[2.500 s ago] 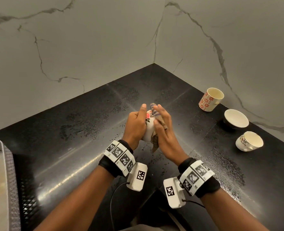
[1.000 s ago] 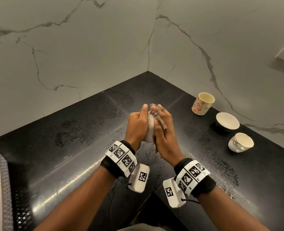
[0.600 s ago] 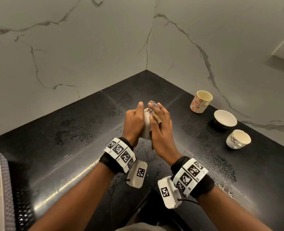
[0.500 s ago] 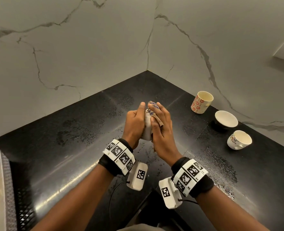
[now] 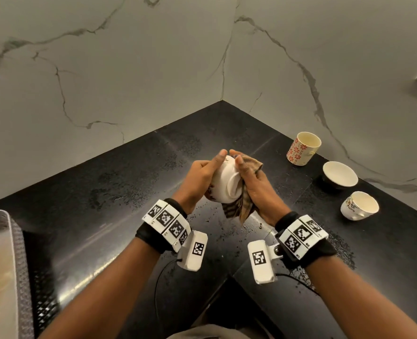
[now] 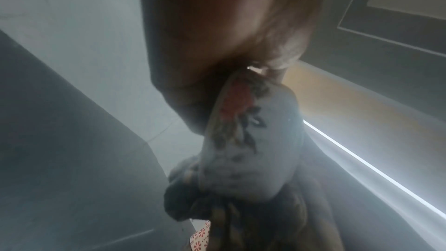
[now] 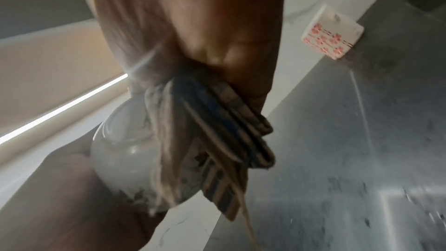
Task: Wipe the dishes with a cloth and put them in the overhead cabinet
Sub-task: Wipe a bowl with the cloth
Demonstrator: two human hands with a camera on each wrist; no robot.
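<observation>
Nearest of all, the two wrists with their black-and-white bands hung over the dark tabletop [image 5: 104, 192], which was wet and speckled with drops.

Just past them, the left hand [image 5: 200, 177] was curled round a white cup [image 5: 223, 187] with a flower picture on its side, holding it up off the tabletop. The cup lay tipped, with its handle turned toward the right hand. The right hand [image 5: 254, 184] gripped a striped cloth [image 5: 245, 206] and pressed it against the cup. A loose tail of the cloth hung down below the hands.

To do this step well, I think the left hand should hold the cup firm but not squeeze hard, since a wet cup can slip. The right hand could turn the cloth round the outside, then poke some of it inside and under the handle, where water likes to hide. A dry part of the cloth would work best. The hanging tail should be kept off the wet tabletop.

Farther away on the right, three more dishes waited in a row near the wall: a floral cup [image 5: 359, 205], a white bowl [image 5: 340, 174], and a red-flowered mug [image 5: 303, 149] farthest back. The overhead cabinet could not be seen from the head view.
</observation>
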